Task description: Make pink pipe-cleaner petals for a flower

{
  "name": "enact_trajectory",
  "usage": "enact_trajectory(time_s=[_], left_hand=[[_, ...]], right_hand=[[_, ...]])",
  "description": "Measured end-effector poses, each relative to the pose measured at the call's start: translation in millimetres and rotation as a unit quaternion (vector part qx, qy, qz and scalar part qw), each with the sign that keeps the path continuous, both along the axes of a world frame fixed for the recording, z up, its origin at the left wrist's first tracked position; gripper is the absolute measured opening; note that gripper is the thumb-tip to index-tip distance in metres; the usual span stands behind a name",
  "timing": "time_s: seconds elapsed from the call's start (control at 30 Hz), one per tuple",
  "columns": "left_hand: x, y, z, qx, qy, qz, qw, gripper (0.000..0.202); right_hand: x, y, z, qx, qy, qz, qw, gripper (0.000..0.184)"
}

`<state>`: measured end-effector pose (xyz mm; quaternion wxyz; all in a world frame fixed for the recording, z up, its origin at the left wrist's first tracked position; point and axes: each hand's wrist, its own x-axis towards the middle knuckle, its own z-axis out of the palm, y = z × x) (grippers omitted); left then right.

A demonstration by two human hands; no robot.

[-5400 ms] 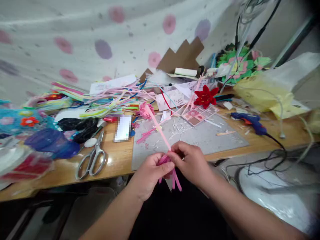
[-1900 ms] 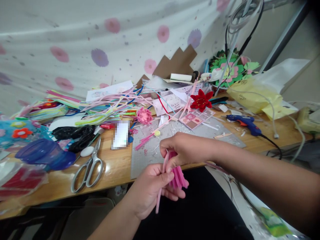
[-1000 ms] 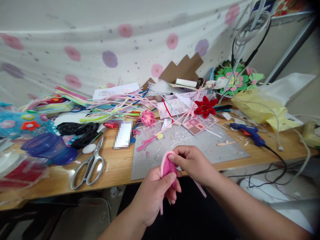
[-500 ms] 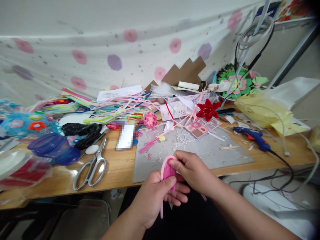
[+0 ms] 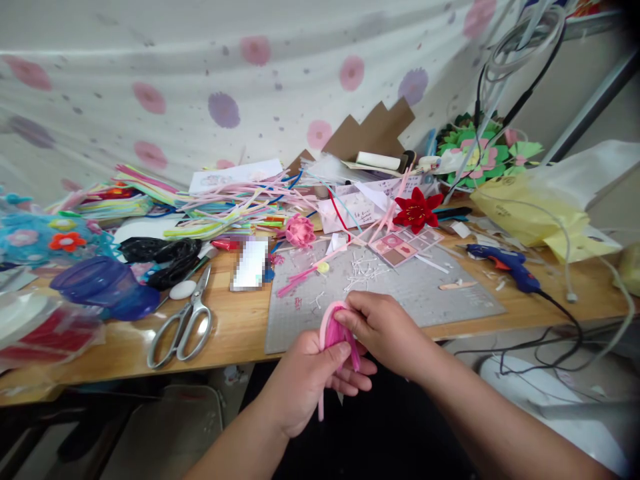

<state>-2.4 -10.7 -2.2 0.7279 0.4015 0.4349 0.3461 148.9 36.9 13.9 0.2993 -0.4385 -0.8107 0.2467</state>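
Note:
My left hand (image 5: 323,373) pinches a bundle of bright pink pipe cleaners (image 5: 345,340) between thumb and fingers, in front of the table edge. Around the bundle's outer side curves a pale pink pipe cleaner (image 5: 324,320), one end hanging below my left thumb. At the top of that curve, my right hand (image 5: 375,320) presses thumb and index finger on the pale pink pipe cleaner. Its other fingers lie behind the bundle, partly hidden. Beyond the hands lies a grey cutting mat (image 5: 400,300) with short white pieces (image 5: 365,272) scattered on it.
Silver scissors (image 5: 187,320) lie left of the mat, and a blue glue gun (image 5: 505,263) with a trailing cable lies right. Heaped pipe cleaners (image 5: 230,207), a pink flower (image 5: 300,231) and a red flower (image 5: 418,211) are farther back. A yellow bag (image 5: 530,207) sits at right.
The bright pink strands now fan out more under my right fingers, with ends showing lower right. Both hands keep their grip; the whole view has shifted slightly.

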Motion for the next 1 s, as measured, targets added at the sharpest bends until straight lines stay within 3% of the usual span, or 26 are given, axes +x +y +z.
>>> enact_trajectory(time_s=[0.3,0.47,0.57,0.67,0.83,1.0], left_hand=[[4,-1,0.8,-0.025,-0.042,0.020,0.999,0.027],[1,-1,2.1,-0.033,-0.050,0.018,0.998,0.025],[0,0,1.5,-0.026,-0.068,0.064,0.995,0.023],[0,1,1.3,-0.011,-0.069,0.116,0.991,0.023],[1,1,0.8,0.000,-0.072,0.199,0.977,0.022],[3,3,-1.2,0.024,-0.094,0.253,0.963,0.020]], right_hand=[[-8,-4,-4.3,0.073,-0.039,-0.035,0.996,0.027],[-4,-6,-4.4,0.014,0.066,-0.007,0.998,0.021],[0,-11,-9.3,0.025,0.144,-0.027,0.989,0.012],[2,-18,-18.6,0.092,0.158,-0.034,0.983,0.015],[3,-25,-32.6,0.187,0.124,-0.004,0.975,0.026],[-1,-32,-39.4,0.232,0.069,-0.010,0.970,0.027]])
